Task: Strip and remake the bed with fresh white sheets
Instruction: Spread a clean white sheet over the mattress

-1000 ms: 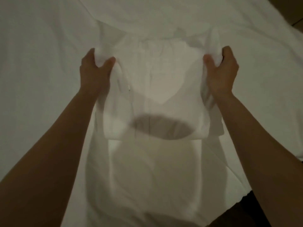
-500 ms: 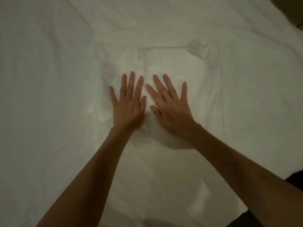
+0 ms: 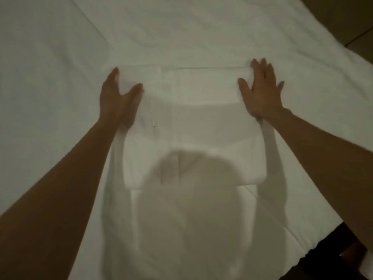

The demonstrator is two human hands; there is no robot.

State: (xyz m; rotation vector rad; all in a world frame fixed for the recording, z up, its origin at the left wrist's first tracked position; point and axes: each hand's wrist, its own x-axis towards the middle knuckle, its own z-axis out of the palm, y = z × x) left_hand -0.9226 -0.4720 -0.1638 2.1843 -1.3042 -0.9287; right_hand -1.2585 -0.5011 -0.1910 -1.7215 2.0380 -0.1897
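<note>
Two hands, left grip (image 3: 118, 102) and right grip (image 3: 261, 93), flank one folded sheet (image 3: 193, 126).

- We see a folded sheet (image 3: 193, 126) — plain white, no pattern.
- The bed (image 3: 60, 57) under it wears the same plain white, greyed in the dim light.
- Floor (image 3: 343, 19) at the far corner — dull brown.

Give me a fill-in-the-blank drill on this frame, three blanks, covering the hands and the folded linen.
1. The folded white cloth rectangle lies on the white ____.
2. The left hand rests at the cloth's ____ edge.
3. The right hand lies with its fingers ____, gripping nothing.

Missing words: bed sheet; left; straight
</note>
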